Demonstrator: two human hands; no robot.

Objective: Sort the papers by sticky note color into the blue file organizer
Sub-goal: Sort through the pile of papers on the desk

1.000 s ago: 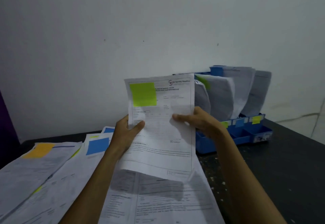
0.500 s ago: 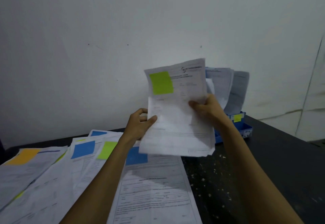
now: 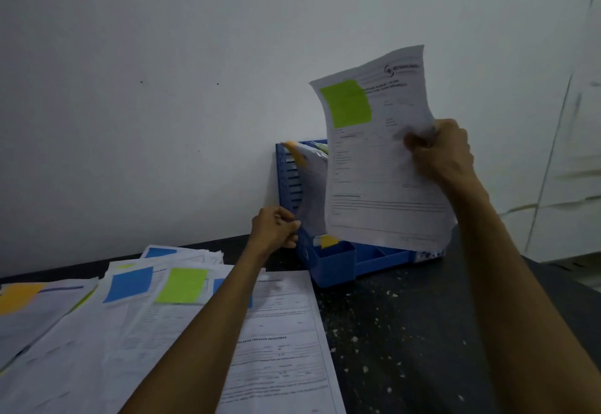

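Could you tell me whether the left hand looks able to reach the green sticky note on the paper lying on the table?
Probably yes: the left hand rests at the blue plastic file organizer, holding no paper, and the green sticky note lies uncovered just beside its forearm.
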